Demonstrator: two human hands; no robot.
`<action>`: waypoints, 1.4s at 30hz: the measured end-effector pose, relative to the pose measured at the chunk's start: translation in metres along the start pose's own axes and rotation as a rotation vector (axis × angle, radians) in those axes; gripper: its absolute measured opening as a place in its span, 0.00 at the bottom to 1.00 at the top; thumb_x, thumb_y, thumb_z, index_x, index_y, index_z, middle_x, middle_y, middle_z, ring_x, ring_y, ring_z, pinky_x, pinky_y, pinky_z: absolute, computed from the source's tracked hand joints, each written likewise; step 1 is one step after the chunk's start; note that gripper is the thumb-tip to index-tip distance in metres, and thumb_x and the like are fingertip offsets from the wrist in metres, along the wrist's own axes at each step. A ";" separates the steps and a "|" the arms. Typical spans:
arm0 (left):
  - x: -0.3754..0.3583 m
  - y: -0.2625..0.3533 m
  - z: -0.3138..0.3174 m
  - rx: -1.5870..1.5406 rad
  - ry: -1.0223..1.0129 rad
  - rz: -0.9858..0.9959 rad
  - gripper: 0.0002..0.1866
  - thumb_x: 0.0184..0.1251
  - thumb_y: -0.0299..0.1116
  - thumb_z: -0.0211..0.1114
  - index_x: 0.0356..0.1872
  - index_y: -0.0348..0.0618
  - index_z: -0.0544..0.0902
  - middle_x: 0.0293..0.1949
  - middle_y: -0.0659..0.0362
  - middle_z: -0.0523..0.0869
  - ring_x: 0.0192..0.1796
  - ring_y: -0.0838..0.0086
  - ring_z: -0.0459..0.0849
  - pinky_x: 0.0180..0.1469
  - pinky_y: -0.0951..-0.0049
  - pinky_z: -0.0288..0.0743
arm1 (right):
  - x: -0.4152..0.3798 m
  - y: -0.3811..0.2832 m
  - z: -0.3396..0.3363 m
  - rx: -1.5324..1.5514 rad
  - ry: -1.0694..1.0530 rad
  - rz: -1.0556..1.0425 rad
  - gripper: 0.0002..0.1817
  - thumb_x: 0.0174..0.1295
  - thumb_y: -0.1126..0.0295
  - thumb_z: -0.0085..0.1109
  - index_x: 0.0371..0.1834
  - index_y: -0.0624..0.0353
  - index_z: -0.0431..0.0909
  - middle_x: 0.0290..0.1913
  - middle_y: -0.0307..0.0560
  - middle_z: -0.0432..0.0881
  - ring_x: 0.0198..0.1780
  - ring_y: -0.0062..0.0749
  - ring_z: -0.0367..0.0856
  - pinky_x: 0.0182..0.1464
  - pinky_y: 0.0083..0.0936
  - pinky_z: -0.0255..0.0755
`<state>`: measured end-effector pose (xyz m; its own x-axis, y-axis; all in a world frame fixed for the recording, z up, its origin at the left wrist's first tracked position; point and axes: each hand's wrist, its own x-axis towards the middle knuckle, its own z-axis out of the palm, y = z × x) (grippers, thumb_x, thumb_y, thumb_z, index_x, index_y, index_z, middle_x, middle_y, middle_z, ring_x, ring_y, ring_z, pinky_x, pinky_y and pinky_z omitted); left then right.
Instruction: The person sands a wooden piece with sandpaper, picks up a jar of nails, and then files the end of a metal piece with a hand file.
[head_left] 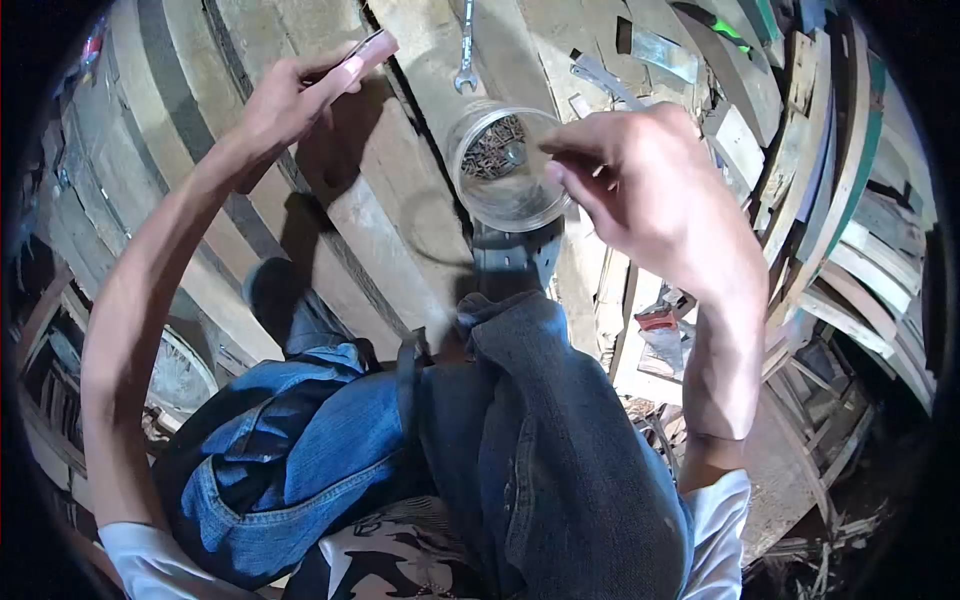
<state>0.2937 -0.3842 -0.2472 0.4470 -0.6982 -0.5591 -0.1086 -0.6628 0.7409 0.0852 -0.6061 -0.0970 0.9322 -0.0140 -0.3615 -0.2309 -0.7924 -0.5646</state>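
A clear round plastic container [525, 203] stands on the planks between my knees and the wrench, with many small brown screws or nails [492, 150] inside. My right hand [650, 180] is at the container's right rim, its thumb and fingers pinched together; whatever they hold, if anything, is too small to name. At the upper left, my left hand [300, 92] is raised over the planks, its fingers closed on a small pinkish flat piece [376, 48]. My left hand is apart from the container.
Wooden planks [410, 190] form the surface. A wrench [466, 50] lies beyond the container. Metal pieces [662, 56] and a green-and-black tool [728, 34] lie at the upper right. Stacked wood strips [850, 150] stand at the right. My jeans-covered legs [330, 450] fill the lower middle.
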 end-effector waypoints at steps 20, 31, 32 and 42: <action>-0.008 0.026 0.017 -0.106 -0.008 0.106 0.32 0.72 0.55 0.60 0.69 0.44 0.74 0.42 0.60 0.89 0.26 0.82 0.79 0.30 0.78 0.73 | -0.016 -0.010 0.005 -0.101 0.235 0.217 0.06 0.59 0.76 0.65 0.37 0.66 0.86 0.31 0.57 0.86 0.31 0.41 0.88 0.35 0.30 0.79; -0.010 0.019 0.015 -0.076 0.004 0.084 0.31 0.72 0.56 0.59 0.68 0.46 0.76 0.36 0.62 0.88 0.25 0.83 0.79 0.30 0.77 0.73 | -0.011 -0.002 0.006 -0.056 0.278 0.193 0.07 0.60 0.75 0.65 0.39 0.67 0.86 0.32 0.58 0.87 0.31 0.41 0.88 0.36 0.30 0.78; -0.008 0.017 0.014 -0.078 0.004 0.084 0.31 0.72 0.56 0.59 0.68 0.46 0.76 0.36 0.62 0.88 0.25 0.83 0.79 0.30 0.77 0.73 | -0.011 -0.001 0.006 -0.062 0.279 0.218 0.07 0.60 0.75 0.65 0.39 0.66 0.86 0.32 0.58 0.86 0.31 0.41 0.88 0.37 0.30 0.78; -0.008 0.018 0.023 -0.080 0.016 0.096 0.29 0.73 0.52 0.59 0.68 0.46 0.75 0.31 0.63 0.85 0.25 0.82 0.80 0.29 0.77 0.72 | -0.015 -0.001 0.018 -0.007 0.381 0.163 0.08 0.60 0.74 0.67 0.40 0.65 0.87 0.32 0.52 0.88 0.28 0.28 0.86 0.33 0.23 0.77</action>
<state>0.2683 -0.3971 -0.2378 0.4524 -0.7528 -0.4782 -0.0809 -0.5687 0.8186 0.0660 -0.5942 -0.1045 0.9204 -0.3633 -0.1446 -0.3834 -0.7655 -0.5168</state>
